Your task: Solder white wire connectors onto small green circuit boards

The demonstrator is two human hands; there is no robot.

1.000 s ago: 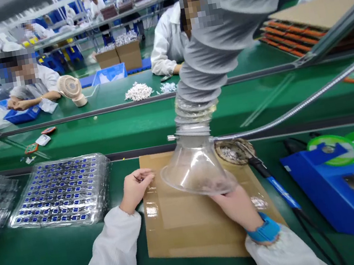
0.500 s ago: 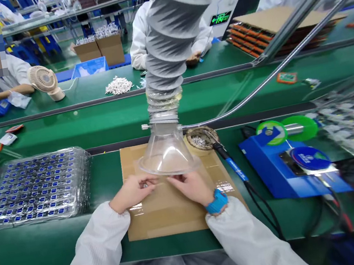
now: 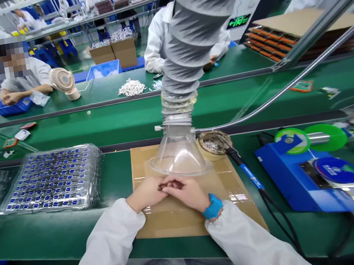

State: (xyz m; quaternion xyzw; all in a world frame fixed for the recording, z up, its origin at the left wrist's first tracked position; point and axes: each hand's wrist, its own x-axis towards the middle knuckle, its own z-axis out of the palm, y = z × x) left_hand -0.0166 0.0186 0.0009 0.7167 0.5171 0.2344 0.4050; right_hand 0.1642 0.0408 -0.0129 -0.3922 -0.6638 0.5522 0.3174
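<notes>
My left hand [image 3: 148, 193] and my right hand [image 3: 188, 191] meet over the brown cardboard sheet [image 3: 175, 223], their fingertips touching. Both are closed, thumbs and fingers pressed together. Whatever lies between them is too small and hidden to make out. Just beyond the fingers hangs a clear funnel-shaped hood [image 3: 180, 152] on a grey corrugated hose [image 3: 188, 58]. Right of the hood, a soldering iron [image 3: 247, 170] with a blue handle rests with its tip end by a round dish [image 3: 214, 143] of metal bits.
To the left sits a stack of clear trays [image 3: 52, 180] holding blue-and-black parts. A blue solder feeder [image 3: 293, 181] with a green spool [image 3: 292, 140] stands to the right, its cables trailing forward. Across the green conveyor [image 3: 121, 123], co-workers sit near a fan [image 3: 64, 81] and a white heap [image 3: 131, 87].
My hands, apart beneath the hood's rim before, have come together at the fingers. The camera view has shifted left, so the bench things appear farther right.
</notes>
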